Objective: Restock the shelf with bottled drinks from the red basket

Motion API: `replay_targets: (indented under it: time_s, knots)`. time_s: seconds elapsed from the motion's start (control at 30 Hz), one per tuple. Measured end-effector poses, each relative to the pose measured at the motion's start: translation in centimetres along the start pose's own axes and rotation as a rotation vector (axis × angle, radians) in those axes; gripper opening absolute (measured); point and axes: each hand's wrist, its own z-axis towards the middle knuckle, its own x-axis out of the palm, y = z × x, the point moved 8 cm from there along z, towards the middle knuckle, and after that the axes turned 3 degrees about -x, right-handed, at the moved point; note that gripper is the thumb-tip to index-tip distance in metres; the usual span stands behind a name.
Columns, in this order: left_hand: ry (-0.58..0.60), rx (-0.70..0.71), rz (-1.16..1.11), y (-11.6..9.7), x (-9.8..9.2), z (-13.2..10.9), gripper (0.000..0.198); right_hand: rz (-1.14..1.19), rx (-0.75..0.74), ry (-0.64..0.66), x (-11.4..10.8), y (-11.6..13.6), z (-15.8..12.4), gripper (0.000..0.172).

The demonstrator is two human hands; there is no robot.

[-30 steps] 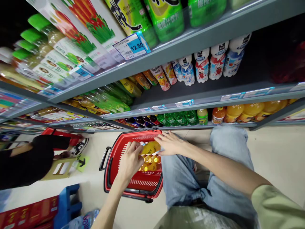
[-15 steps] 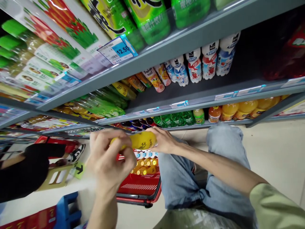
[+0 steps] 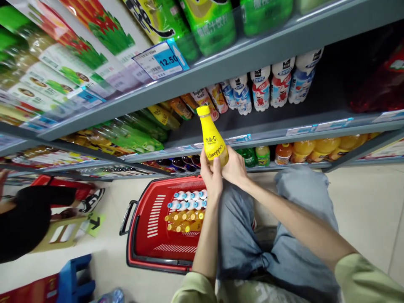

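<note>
I count one held bottle (image 3: 212,136), two red-labelled white bottles (image 3: 280,82)

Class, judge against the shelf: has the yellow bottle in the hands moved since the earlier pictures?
Yes. The yellow bottle has gone up and to the right, from over the basket to in front of the shelf.

12.50 price tag (image 3: 162,59), green bottles (image 3: 214,33), floor arrow (image 3: 94,221)

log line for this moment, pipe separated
left grip: holding yellow bottle | right grip: at bottle's lower end, fingers partly hidden | red basket: blue-capped bottles, amber bottles inside
</note>
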Motion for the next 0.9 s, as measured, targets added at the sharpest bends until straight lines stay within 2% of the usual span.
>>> replay_targets:
  time_s: [0.07, 0.17, 0.3, 0.57, 0.77, 0.9]
  knots:
    - [-0.031, -0.106, -0.103, 1.7, 0.2, -1.0, 0.061, -0.026, 0.003, -0.008, -0.4, 0.1, 0.0, 0.037]
    - [-0.06, -0.162, -0.218, 2.8, 0.3, -1.9, 0.059, -0.048, 0.002, -0.015, -0.6, 0.3, -0.1, 0.038]
    - [-0.067, -0.165, -0.268, 2.9, 0.1, -2.2, 0.057, -0.04, -0.067, -0.017, -0.6, 0.9, -0.4, 0.042]
    - [-0.063, -0.143, -0.248, 2.5, -0.1, -2.0, 0.058, 0.051, -0.062, -0.01, -0.3, -0.1, -0.3, 0.05]
    - [-0.095, -0.069, -0.346, 1.3, -0.6, -2.3, 0.049, 0.412, -0.057, 0.047, 0.6, 0.1, -0.2, 0.06]
    - [-0.057, -0.094, -0.327, 0.9, -0.2, -2.6, 0.062, 0.74, 0.032, 0.013, 1.1, -0.7, 0.3, 0.054]
